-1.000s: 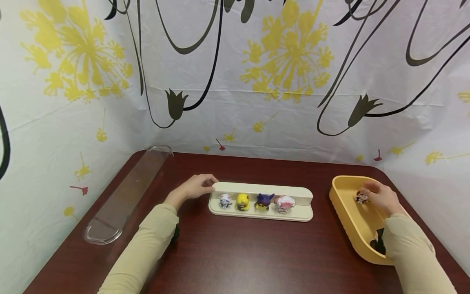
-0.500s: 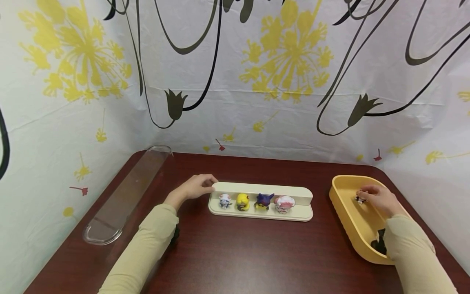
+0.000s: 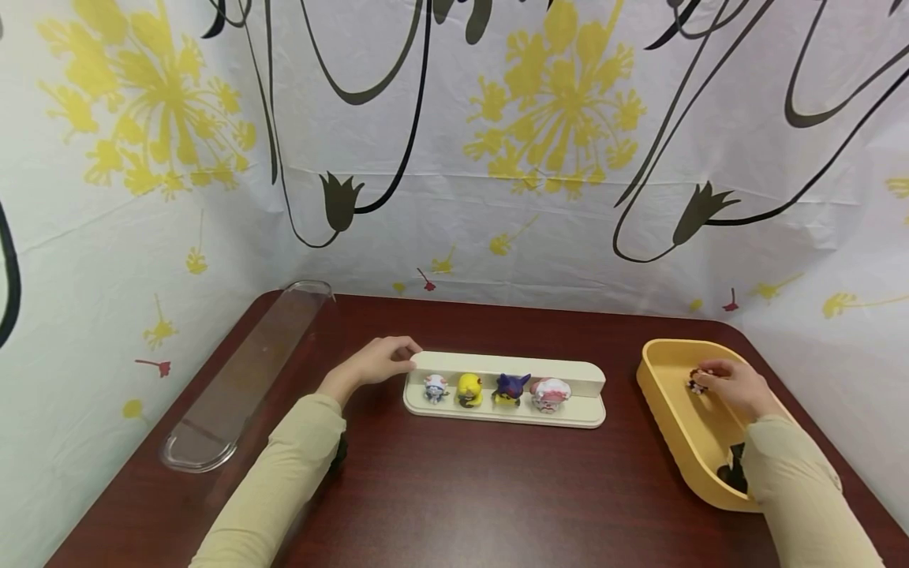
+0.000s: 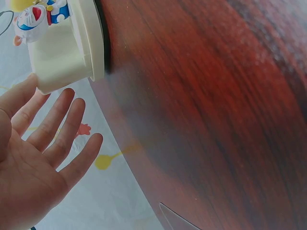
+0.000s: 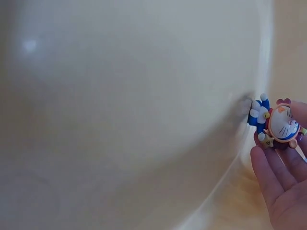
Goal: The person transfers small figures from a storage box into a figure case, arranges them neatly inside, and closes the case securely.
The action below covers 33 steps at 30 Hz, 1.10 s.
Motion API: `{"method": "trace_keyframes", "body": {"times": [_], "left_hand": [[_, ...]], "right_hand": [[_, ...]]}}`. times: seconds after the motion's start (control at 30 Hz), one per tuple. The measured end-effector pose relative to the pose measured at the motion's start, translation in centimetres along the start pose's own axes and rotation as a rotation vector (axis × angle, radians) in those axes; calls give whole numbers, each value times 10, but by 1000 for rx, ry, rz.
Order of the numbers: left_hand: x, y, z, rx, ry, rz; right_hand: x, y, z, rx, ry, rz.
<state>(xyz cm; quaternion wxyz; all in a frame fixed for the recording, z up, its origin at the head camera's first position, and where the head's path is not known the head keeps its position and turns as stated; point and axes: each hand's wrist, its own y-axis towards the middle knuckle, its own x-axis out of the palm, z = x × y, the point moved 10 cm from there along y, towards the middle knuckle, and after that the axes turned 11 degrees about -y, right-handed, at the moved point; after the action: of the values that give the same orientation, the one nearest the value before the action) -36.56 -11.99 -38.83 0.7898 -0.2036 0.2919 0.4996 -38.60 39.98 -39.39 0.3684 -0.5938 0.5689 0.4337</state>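
— Picking a small figure (image 5: 277,125) out of the yellow tub (image 3: 675,426): our right hand (image 3: 735,386) pinches it in its fingertips, low inside.

— And our left hand (image 3: 376,363) lies flat-fingered against the cream tray (image 3: 575,414), holding nothing. Next, we judge, calls for a clean lift over the rim — toward the tray's free end.

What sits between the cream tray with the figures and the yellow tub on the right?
Only bare dark wood table shows between the cream tray and the yellow tub in the head view; nothing stands in that gap.
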Motion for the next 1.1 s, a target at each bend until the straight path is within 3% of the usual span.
{"method": "trace_keyframes", "body": {"times": [0.5, 1.1], "left_hand": [[1, 0, 0, -8, 2, -2], [0, 0, 1, 10, 3, 2]], "right_hand": [[-6, -2, -2, 22, 8, 17], [-41, 1, -43, -110, 33, 79]]}}
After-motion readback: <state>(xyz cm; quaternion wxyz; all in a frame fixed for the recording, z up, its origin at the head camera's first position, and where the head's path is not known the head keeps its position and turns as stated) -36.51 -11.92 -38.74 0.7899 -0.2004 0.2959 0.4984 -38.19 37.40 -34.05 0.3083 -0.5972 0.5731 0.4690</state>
